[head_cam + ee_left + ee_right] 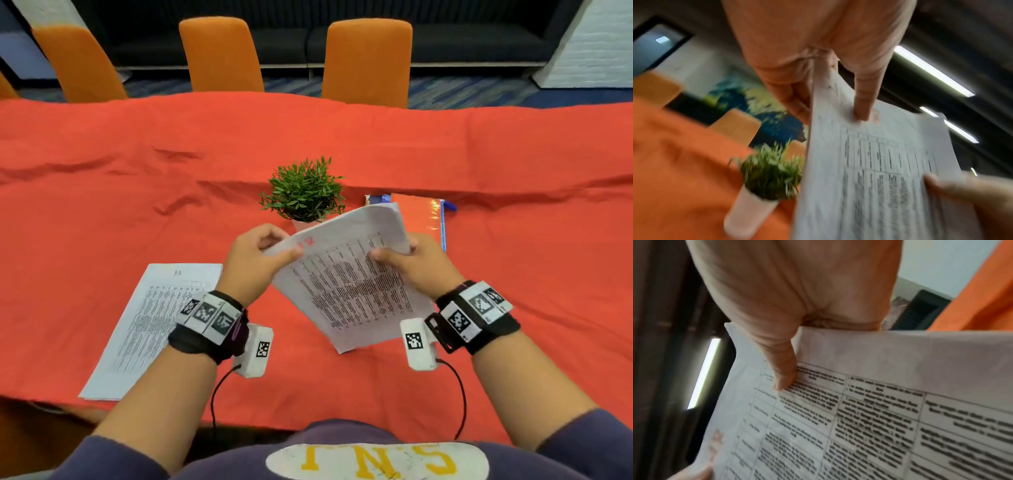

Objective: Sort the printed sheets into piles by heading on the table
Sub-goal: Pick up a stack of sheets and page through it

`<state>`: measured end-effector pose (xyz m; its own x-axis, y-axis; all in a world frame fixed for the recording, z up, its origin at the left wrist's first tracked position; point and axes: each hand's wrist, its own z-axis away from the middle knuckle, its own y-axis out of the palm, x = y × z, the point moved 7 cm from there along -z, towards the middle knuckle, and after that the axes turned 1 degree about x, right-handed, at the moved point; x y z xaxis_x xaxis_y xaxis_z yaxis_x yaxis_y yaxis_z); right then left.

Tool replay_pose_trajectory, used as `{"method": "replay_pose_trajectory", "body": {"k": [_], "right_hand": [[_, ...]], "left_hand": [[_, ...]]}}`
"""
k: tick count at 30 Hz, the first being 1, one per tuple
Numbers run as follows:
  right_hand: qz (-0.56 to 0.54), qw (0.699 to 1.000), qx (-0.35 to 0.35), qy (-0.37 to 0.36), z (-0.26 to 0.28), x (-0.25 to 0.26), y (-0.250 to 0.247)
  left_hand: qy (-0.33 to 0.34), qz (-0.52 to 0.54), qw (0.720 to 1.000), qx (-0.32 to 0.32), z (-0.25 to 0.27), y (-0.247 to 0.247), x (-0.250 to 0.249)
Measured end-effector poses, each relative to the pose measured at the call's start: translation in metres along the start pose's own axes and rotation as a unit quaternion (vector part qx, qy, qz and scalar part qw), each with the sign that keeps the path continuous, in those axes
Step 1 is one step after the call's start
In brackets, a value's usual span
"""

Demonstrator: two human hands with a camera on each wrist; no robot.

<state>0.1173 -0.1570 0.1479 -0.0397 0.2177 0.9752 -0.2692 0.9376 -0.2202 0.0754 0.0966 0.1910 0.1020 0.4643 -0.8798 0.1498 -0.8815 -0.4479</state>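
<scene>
I hold a stack of printed sheets (349,274) up over the red tablecloth (102,192), tilted, its top sheet bearing a table of black text and a red heading. My left hand (260,253) pinches the stack's upper left edge, thumb on top (861,104). My right hand (407,263) pinches the right edge, thumb pressed on the text (783,369). The stack (879,178) fills the right of the left wrist view; the sheets (879,418) cover the lower part of the right wrist view. One pile of sheets (150,325) with a black heading lies flat at the near left.
A small green potted plant (305,192) stands just behind the held stack. An orange folder and a blue pen (421,212) lie to its right. Orange chairs (366,58) line the table's far side. The table's near edge (308,421) runs just before my torso.
</scene>
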Motion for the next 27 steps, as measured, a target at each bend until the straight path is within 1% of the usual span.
{"method": "replay_pose_trajectory", "body": {"k": [1,3,4,6,9,11,13,16,17,21,24,27], "right_hand": [[-0.031,0.999,-0.018,0.011,0.003,-0.006,-0.004],[-0.082,0.996,-0.042,0.017,0.009,-0.017,-0.003],[-0.107,0.993,-0.053,0.016,0.010,-0.023,-0.001],[-0.144,0.987,-0.077,0.010,0.014,-0.029,0.004],[-0.164,0.982,-0.090,0.008,0.017,-0.033,0.011],[-0.170,0.982,-0.085,0.011,0.020,-0.039,0.016],[-0.162,0.984,-0.067,0.033,0.025,-0.054,0.026],[-0.127,0.990,-0.015,0.068,0.036,-0.079,0.043],[-0.120,0.990,-0.006,0.074,0.038,-0.084,0.046],[-0.122,0.989,0.002,0.079,0.038,-0.088,0.045],[-0.107,0.990,0.011,0.090,0.038,-0.097,0.046],[-0.086,0.989,0.004,0.117,0.039,-0.118,0.049]], "left_hand": [[-0.029,0.058,0.998,-0.012,0.003,0.000,0.010],[-0.078,0.163,0.983,-0.026,0.013,0.014,0.024],[-0.092,0.190,0.977,-0.039,0.017,0.023,0.029],[-0.095,0.198,0.971,-0.090,0.023,0.034,0.029],[-0.064,0.194,0.965,-0.162,0.028,0.033,0.024],[-0.066,0.197,0.961,-0.183,0.032,0.030,0.030],[-0.097,0.206,0.958,-0.177,0.041,0.036,0.044],[-0.154,0.206,0.951,-0.169,0.053,0.051,0.066],[-0.163,0.208,0.949,-0.171,0.056,0.053,0.070],[-0.164,0.222,0.943,-0.184,0.053,0.052,0.073],[-0.177,0.222,0.942,-0.178,0.053,0.058,0.085],[-0.203,0.192,0.950,-0.140,0.060,0.075,0.111]]}}
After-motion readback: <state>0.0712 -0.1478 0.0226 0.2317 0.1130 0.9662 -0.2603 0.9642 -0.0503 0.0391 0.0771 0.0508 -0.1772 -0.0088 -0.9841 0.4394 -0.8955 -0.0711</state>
